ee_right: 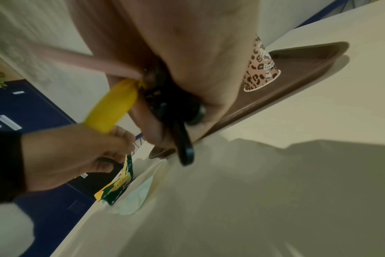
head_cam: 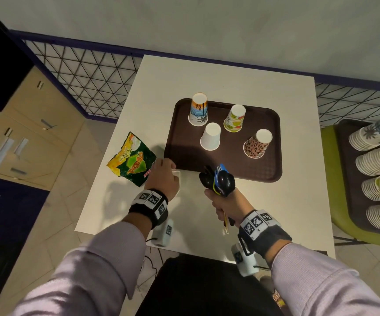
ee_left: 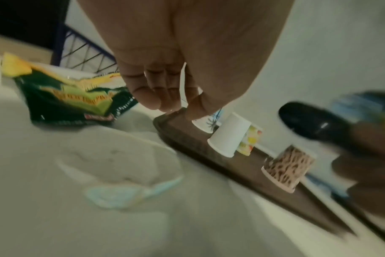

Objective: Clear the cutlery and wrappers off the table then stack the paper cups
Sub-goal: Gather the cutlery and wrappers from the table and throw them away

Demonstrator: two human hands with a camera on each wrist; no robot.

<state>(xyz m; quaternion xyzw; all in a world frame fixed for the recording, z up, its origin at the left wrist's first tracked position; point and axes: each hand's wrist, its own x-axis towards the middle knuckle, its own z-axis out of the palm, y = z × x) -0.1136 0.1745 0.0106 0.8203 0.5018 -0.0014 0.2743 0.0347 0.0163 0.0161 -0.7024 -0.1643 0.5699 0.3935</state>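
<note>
Beyond both hands: tray (head_cam: 273, 165) with four upturned cups; left hand (head_cam: 164, 176) relaxed over white wrapper (head_cam: 177, 176), right hand (head_cam: 222, 201) fisted round cutlery (head_cam: 218, 179).

cups (head_cam: 210, 136) on tray (head_cam: 273, 169), wrapper (head_cam: 132, 159) left

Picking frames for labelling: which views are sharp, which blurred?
Head view: sharp, edges bowed by the wide lens, hand shadows on the table. Left wrist view: motion-blurred, the chip bag smeared. Right wrist view: blurred, dim; the cutlery streaked.

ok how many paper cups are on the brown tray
4, all upside down: striped cup far left, lime cup far middle, white cup centre, leopard cup right. Stacks on the chair excluded.
</note>
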